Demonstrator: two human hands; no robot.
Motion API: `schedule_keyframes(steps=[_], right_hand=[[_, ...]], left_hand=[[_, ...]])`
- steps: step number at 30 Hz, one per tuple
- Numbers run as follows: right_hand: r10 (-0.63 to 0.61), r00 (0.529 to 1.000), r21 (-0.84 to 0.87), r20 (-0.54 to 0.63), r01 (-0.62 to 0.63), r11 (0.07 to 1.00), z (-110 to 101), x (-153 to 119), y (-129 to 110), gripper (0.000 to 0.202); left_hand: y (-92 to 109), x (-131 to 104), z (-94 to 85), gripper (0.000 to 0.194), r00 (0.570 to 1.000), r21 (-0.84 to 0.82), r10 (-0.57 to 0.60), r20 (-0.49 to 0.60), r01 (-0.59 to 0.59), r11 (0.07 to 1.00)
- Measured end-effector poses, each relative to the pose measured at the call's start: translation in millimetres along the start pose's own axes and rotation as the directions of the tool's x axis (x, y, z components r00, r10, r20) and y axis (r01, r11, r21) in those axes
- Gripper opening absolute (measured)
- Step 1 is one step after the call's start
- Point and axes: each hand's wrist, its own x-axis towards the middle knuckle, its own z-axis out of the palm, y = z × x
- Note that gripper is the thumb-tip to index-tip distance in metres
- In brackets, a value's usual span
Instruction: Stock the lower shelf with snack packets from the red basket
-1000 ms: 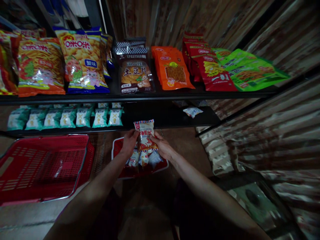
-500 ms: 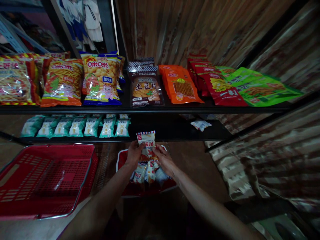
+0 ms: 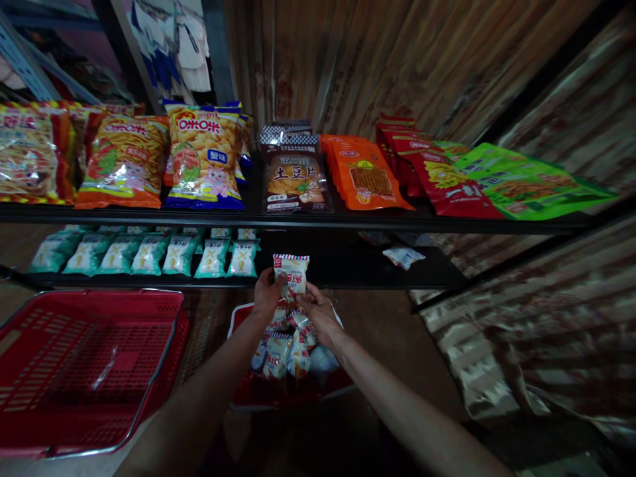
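A small white and red snack packet (image 3: 292, 273) is held between both hands, just in front of the lower shelf (image 3: 338, 270). My left hand (image 3: 268, 291) pinches its left side. On its lower right edge, the fingers of my right hand (image 3: 317, 310) are closed. Beneath the hands stands a red basket with a white rim (image 3: 236, 319), holding several similar packets (image 3: 277, 354). Teal and white packets (image 3: 181, 253) line the lower shelf to the left, and a lone white packet (image 3: 403, 257) lies on that shelf to the right.
An empty red basket (image 3: 166, 299) rests at the lower left. Larger snack bags (image 3: 206, 159) stand along the upper shelf (image 3: 293, 220), above and beyond my hands. A slanted black frame post (image 3: 521, 265) and a corrugated wall (image 3: 556, 331) are on the right.
The view has shifted slightly. Both hands still hold the packet, which sits a little higher and more upright, and more packets in the basket below show.
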Motion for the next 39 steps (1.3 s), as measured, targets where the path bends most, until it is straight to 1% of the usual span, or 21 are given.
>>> schedule_keyframes(steps=[2,5,9,12,17,21,24,30,35,39], right_hand=[[-0.014,1.000,0.020,-0.003,0.014,1.000,-1,15,1,0.059],[-0.021,1.000,0.053,0.006,0.020,0.998,-3,40,4,0.062],[-0.036,0.999,0.048,-0.026,0.038,0.998,1,67,3,0.061],[-0.036,0.999,0.019,-0.039,0.037,0.999,8,80,0,0.056],[-0.038,0.997,-0.005,-0.073,0.038,0.999,14,94,-2,0.051],[-0.056,0.995,-0.028,-0.080,0.054,0.998,14,104,0,0.049],[-0.070,0.994,-0.023,-0.080,0.068,0.997,15,113,1,0.048],[-0.077,0.992,-0.029,-0.100,0.074,0.997,26,133,-1,0.042],[-0.099,0.990,-0.008,-0.099,0.098,0.995,36,152,-3,0.036],[-0.099,0.985,-0.016,-0.142,0.098,0.995,40,166,-6,0.034]], left_hand=[[-2,12,4.5,0.030,0.999,0.025,0.028,-0.024,-0.027,0.999],[-8,26,8.8,0.030,0.995,0.075,0.097,-0.022,-0.095,0.993],[-16,42,7.5,0.033,0.986,0.193,0.168,-0.006,-0.164,0.967],[-20,54,6.0,0.034,0.979,0.253,0.205,-0.007,-0.197,0.947],[-20,68,9.3,0.034,0.971,0.271,0.236,-0.026,-0.221,0.937],[-17,74,13.0,0.032,0.969,0.298,0.245,-0.034,-0.224,0.928],[-12,78,15.3,0.031,0.972,0.368,0.229,-0.054,-0.193,0.910],[8,85,20.9,0.035,0.974,0.599,0.216,-0.070,-0.131,0.790],[23,93,27.5,0.040,0.972,0.699,0.224,-0.072,-0.112,0.707],[25,100,33.7,0.043,0.967,0.740,0.248,-0.055,-0.127,0.660]])
